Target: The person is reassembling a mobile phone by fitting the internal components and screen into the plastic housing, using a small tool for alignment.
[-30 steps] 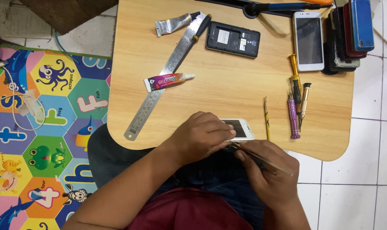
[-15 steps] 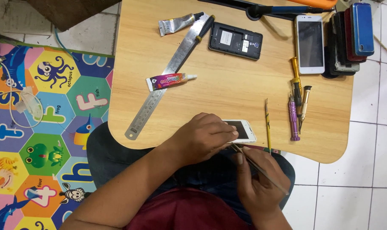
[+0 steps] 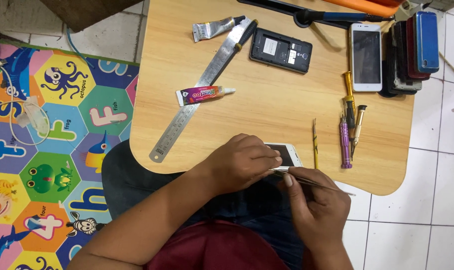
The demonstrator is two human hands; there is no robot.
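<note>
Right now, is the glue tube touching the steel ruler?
Touching. The head view shows the glue tube lying across the ruler, its flat end left of it and its nozzle right of it, with no gap where they cross.

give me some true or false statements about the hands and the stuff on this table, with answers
1. The left hand rests on a small white phone at the table's near edge. True.
2. The right hand holds a hammer. False: it holds thin metal tweezers.
3. A steel ruler lies diagonally on the wooden table. True.
4. The glue tube stands upright. False: it lies flat, beside the ruler.
5. The purple screwdriver is in the left hand. False: it lies untouched on the table.
</note>
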